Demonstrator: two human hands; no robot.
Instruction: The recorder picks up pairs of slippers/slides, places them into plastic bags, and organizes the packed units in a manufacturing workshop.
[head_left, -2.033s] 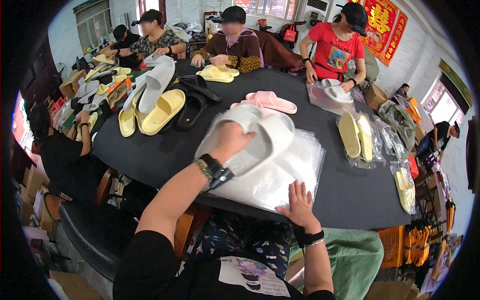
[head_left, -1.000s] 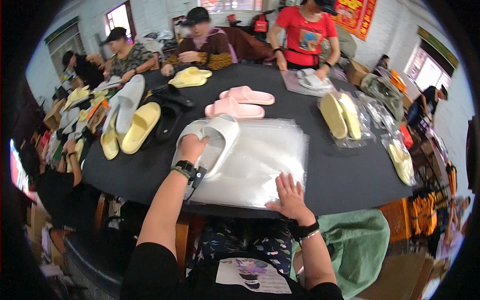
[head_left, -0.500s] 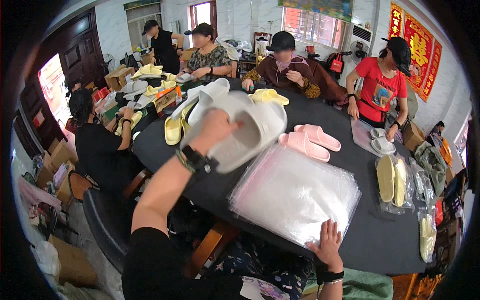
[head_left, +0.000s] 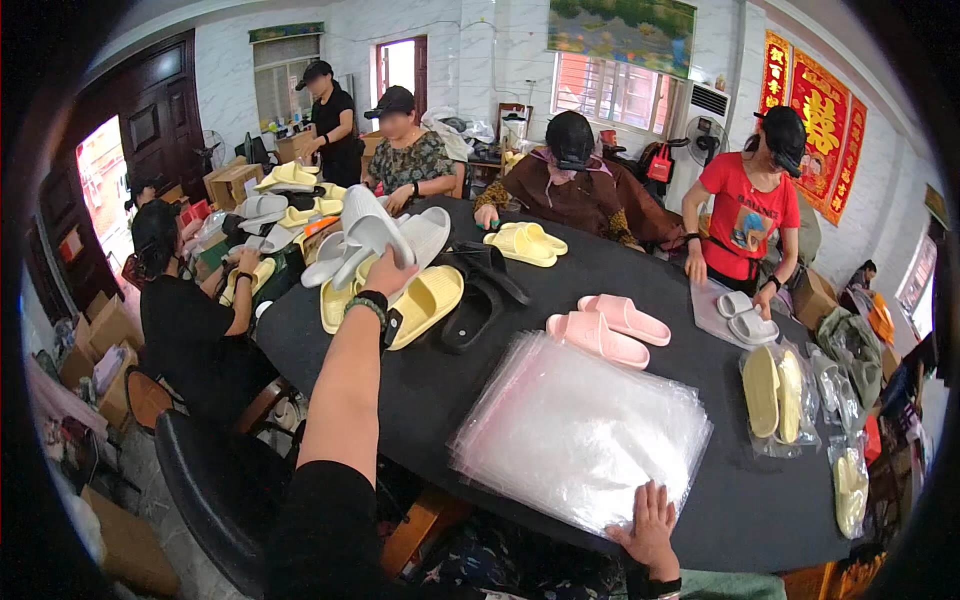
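Observation:
At the pile on the left of the table, my left hand point(head_left: 388, 272) is closed on the heel end of a light grey slipper point(head_left: 372, 220). More grey slippers point(head_left: 428, 235) lie against it, on top of yellow slippers point(head_left: 428, 303). Black slippers point(head_left: 472, 315) rest just right of the pile. My right hand point(head_left: 648, 528) lies flat, fingers spread, on the near edge of a stack of clear plastic bags point(head_left: 585, 430). A pair of pink slippers point(head_left: 598, 338) sits beyond the bags.
A person in red point(head_left: 750, 215) handles small grey slippers point(head_left: 748, 322) and a bag at the right. Bagged yellow slippers point(head_left: 762, 392) lie near that edge. Other people sit or stand round the table. A black chair point(head_left: 215, 500) stands at my left.
My left hand has carried the grey slipper away from me, down onto the pile at the left. The right hand stays on the bags.

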